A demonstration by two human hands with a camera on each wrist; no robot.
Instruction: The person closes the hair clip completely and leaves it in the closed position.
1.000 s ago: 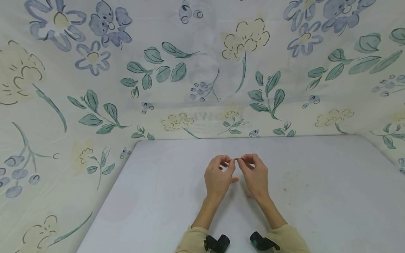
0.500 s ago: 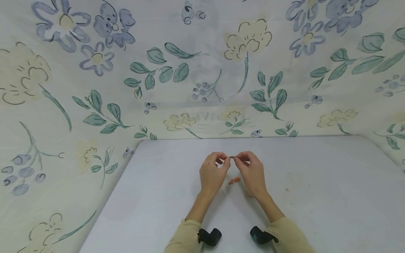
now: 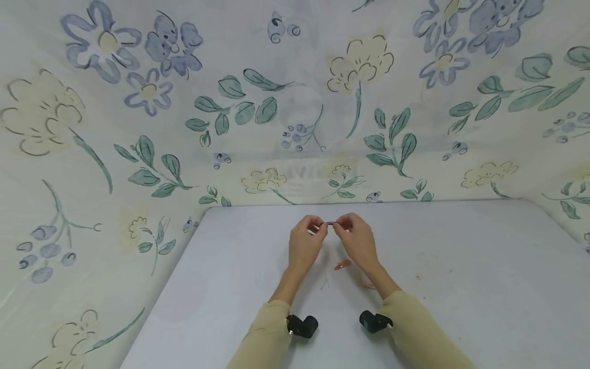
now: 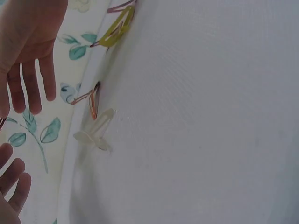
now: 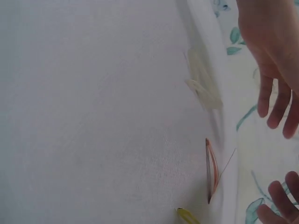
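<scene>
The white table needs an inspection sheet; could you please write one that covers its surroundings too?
Surface: white table, with a few dark specks toward the right.
Job's things: thin dark piece, partly hidden by fingertips.
Clutter: orange clip, yellow-green clip and translucent clip on the table.
Hands: left hand and right hand pinch the thin dark piece from either side.
Cables: nothing seen.
Surroundings: floral cloth behind the table.
</scene>
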